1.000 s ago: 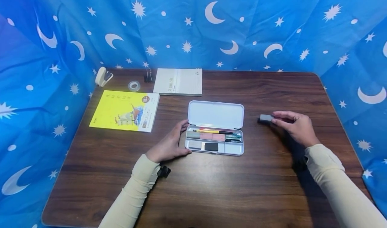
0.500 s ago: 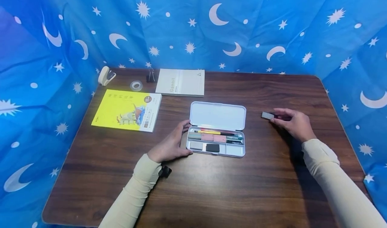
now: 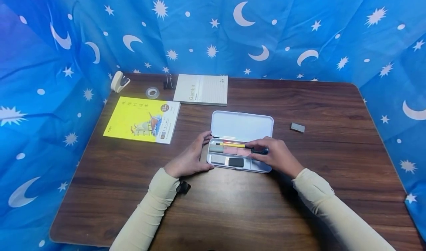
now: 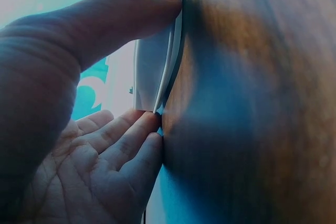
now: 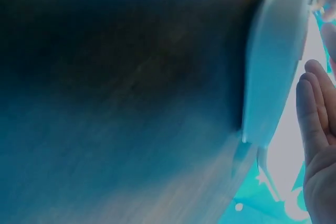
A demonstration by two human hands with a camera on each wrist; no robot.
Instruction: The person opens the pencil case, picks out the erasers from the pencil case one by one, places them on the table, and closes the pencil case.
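A white pencil case (image 3: 242, 124) lies open in the head view, its lid tipped back. My left hand (image 3: 188, 159) grips its left end, thumb on the front edge and fingers at the far side. Over the right end, my right hand (image 3: 280, 155) reaches in with thumb and fingers apart around dark pens (image 3: 263, 151), which it partly hides. In the right wrist view its fingers (image 5: 311, 116) look straight. A yellow pencil (image 3: 233, 145), pink blocks (image 3: 236, 151), a light grey block (image 3: 217, 159) and a black block (image 3: 236, 162) lie in the case.
A small grey block (image 3: 297, 127) lies on the table right of the case. Farther left are a yellow book (image 3: 139, 119), a notebook (image 3: 201, 90), a tape roll (image 3: 152, 92), a binder clip (image 3: 168, 84) and a stapler (image 3: 119, 82). A blue curtain (image 3: 199, 21) borders the table.
My right hand has let go of the grey block, leaving it on the table, and moved left to the case. My left hand still holds the case's left end.
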